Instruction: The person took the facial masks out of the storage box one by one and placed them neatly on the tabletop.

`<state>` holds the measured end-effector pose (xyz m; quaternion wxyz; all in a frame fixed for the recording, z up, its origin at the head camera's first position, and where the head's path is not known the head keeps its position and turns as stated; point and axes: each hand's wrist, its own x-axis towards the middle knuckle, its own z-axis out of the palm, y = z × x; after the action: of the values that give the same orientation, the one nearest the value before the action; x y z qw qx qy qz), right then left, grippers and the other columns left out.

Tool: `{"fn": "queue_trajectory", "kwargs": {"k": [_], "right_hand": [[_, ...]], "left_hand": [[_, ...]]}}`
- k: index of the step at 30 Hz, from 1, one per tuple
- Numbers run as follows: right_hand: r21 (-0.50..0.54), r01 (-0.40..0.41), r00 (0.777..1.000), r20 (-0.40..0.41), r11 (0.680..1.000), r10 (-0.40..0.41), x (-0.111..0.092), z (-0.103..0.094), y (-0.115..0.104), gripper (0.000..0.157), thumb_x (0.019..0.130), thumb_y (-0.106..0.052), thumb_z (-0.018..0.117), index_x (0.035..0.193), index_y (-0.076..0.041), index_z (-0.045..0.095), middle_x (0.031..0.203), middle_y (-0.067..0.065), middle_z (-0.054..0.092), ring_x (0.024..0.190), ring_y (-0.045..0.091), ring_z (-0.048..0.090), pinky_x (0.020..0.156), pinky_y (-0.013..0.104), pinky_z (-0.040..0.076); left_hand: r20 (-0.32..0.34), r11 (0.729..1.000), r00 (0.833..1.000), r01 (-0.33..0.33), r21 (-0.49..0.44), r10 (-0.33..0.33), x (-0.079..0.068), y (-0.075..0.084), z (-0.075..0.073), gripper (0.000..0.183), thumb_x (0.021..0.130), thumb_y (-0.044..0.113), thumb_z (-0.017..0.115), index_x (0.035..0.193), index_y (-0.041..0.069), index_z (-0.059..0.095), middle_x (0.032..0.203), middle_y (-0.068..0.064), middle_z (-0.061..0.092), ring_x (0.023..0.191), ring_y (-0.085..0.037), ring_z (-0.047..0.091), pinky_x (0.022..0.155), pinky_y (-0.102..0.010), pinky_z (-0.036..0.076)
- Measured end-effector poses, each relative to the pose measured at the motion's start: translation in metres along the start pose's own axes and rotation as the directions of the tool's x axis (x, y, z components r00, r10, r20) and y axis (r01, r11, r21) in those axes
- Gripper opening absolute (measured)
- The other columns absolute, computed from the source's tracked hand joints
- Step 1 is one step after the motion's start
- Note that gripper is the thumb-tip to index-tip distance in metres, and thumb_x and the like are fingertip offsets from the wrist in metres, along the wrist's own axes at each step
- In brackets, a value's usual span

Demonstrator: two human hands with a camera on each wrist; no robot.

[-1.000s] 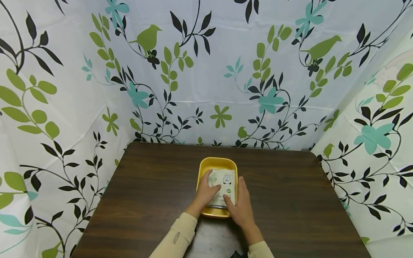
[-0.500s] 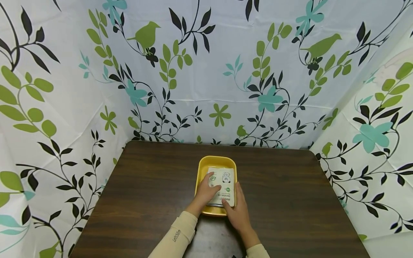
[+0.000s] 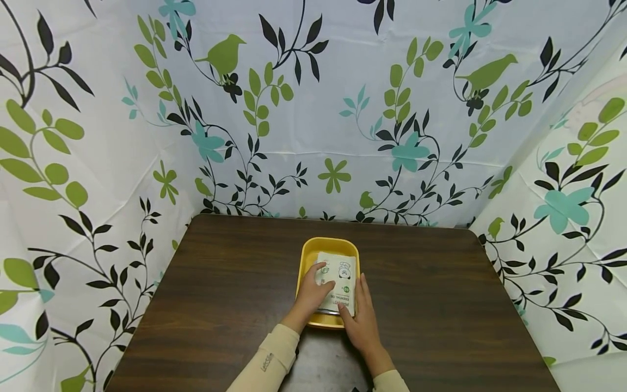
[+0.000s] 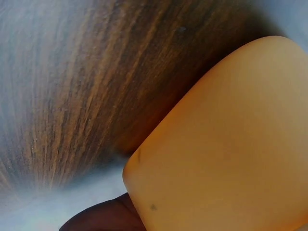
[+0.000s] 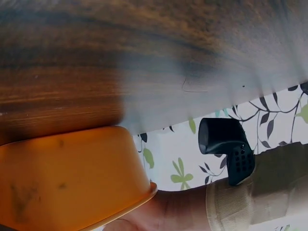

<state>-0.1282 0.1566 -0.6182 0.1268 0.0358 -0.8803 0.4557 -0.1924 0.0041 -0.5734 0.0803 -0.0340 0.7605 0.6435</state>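
Note:
A yellow tray with raised sides stands on the dark wooden table. Inside it lies a flat white packet, printed with a small cartoon figure and "ESSENTIAL OIL" lettering. My left hand reaches over the tray's left rim and holds the packet, thumb across its face and index finger near its far left corner. My right hand is at the tray's right side, its fingers outside along the wall and its thumb over the rim by the packet's near right corner. Both wrist views mostly show the tray's outer wall.
The wooden table extends to both sides of the tray. A white curtain printed with birds and leaves hangs behind the table's far edge and at both sides. In the right wrist view a black wrist camera sits on the left arm.
The packet has turned slightly inside the tray. My right hand has slid slightly nearer along the tray's side, so more printing shows. The left hand keeps nearly the same place.

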Motion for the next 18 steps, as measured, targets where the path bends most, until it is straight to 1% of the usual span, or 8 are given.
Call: {"fn": "queue_trajectory", "kwargs": {"k": [2, 4, 6, 9, 10, 12, 16, 18], "right_hand": [[-0.007, 0.000, 1.000, 0.000, 1.000, 0.000, 0.0001, -0.0002, -0.0007, 0.082, 0.097, -0.032, 0.065, 0.161, -0.002, 0.024, 0.171, 0.015, 0.018, 0.156, 0.036, 0.025, 0.120, 0.061, 0.030], [-0.001, -0.002, 1.000, 0.002, 1.000, 0.002, 0.0000, -0.0007, -0.0011, 0.082, 0.097, -0.032, 0.065, 0.162, -0.002, 0.024, 0.171, 0.015, 0.018, 0.156, 0.035, 0.025, 0.120, 0.060, 0.029], [0.001, -0.005, 1.000, 0.003, 1.000, 0.005, -0.0002, -0.0007, -0.0013, 0.082, 0.097, -0.032, 0.065, 0.161, -0.002, 0.025, 0.171, 0.014, 0.018, 0.156, 0.034, 0.025, 0.120, 0.060, 0.029], [-0.008, -0.010, 1.000, 0.001, 1.000, 0.010, -0.0007, -0.0004, -0.0008, 0.082, 0.097, -0.033, 0.065, 0.161, -0.002, 0.025, 0.172, 0.012, 0.018, 0.156, 0.033, 0.025, 0.120, 0.059, 0.028], [-0.013, -0.011, 1.000, 0.001, 1.000, 0.011, -0.0009, -0.0003, -0.0006, 0.082, 0.097, -0.033, 0.065, 0.161, -0.002, 0.025, 0.172, 0.012, 0.018, 0.156, 0.033, 0.025, 0.120, 0.059, 0.028], [-0.017, -0.016, 1.000, 0.001, 1.000, 0.016, -0.0013, 0.0001, -0.0002, 0.081, 0.097, -0.033, 0.065, 0.161, -0.002, 0.025, 0.172, 0.011, 0.018, 0.156, 0.033, 0.025, 0.120, 0.059, 0.028], [-0.014, -0.026, 1.000, 0.005, 1.000, 0.026, -0.0020, 0.0006, 0.0003, 0.081, 0.098, -0.032, 0.065, 0.161, -0.002, 0.024, 0.173, 0.007, 0.016, 0.157, 0.032, 0.023, 0.121, 0.058, 0.026], [-0.018, -0.029, 1.000, 0.004, 0.999, 0.029, -0.0020, 0.0007, 0.0004, 0.080, 0.098, -0.032, 0.065, 0.162, -0.003, 0.025, 0.173, 0.006, 0.016, 0.157, 0.032, 0.023, 0.122, 0.054, 0.026]], "left_hand": [[-0.018, 1.000, 1.000, -0.024, -0.011, 0.024, -0.0009, -0.0004, -0.0008, 0.059, 0.088, 0.011, 0.073, 0.144, 0.008, 0.054, 0.156, -0.021, 0.045, 0.135, -0.036, 0.050, 0.113, -0.055, 0.041], [-0.034, 0.999, 0.998, -0.048, -0.017, 0.048, -0.0010, -0.0011, -0.0017, 0.058, 0.086, 0.008, 0.074, 0.141, 0.008, 0.057, 0.151, -0.022, 0.051, 0.128, -0.036, 0.055, 0.106, -0.051, 0.048], [-0.043, 0.997, 0.997, -0.068, -0.028, 0.066, -0.0005, -0.0019, -0.0029, 0.059, 0.084, 0.005, 0.075, 0.140, 0.007, 0.059, 0.140, -0.023, 0.059, 0.117, -0.034, 0.062, 0.095, -0.045, 0.054], [-0.024, 0.995, 0.997, -0.075, -0.069, 0.073, 0.0012, -0.0030, -0.0042, 0.059, 0.082, 0.001, 0.075, 0.139, 0.005, 0.059, 0.125, -0.023, 0.065, 0.101, -0.029, 0.066, 0.081, -0.033, 0.057], [-0.014, 0.994, 0.997, -0.073, -0.081, 0.072, 0.0016, -0.0033, -0.0046, 0.059, 0.082, 0.000, 0.074, 0.139, 0.004, 0.059, 0.124, -0.023, 0.065, 0.101, -0.028, 0.066, 0.080, -0.031, 0.056], [0.004, 0.993, 0.998, -0.064, -0.095, 0.065, 0.0024, -0.0040, -0.0050, 0.059, 0.082, -0.001, 0.074, 0.139, 0.003, 0.059, 0.127, -0.022, 0.065, 0.103, -0.027, 0.066, 0.080, -0.028, 0.056], [0.027, 0.992, 0.998, -0.052, -0.116, 0.056, 0.0021, -0.0040, -0.0056, 0.059, 0.085, 0.000, 0.072, 0.143, 0.001, 0.056, 0.137, -0.024, 0.062, 0.115, -0.032, 0.067, 0.085, -0.033, 0.059], [0.028, 0.991, 0.998, -0.054, -0.122, 0.058, 0.0011, -0.0032, -0.0059, 0.062, 0.086, 0.000, 0.071, 0.146, 0.001, 0.053, 0.139, -0.026, 0.060, 0.118, -0.035, 0.067, 0.084, -0.035, 0.061]]}}
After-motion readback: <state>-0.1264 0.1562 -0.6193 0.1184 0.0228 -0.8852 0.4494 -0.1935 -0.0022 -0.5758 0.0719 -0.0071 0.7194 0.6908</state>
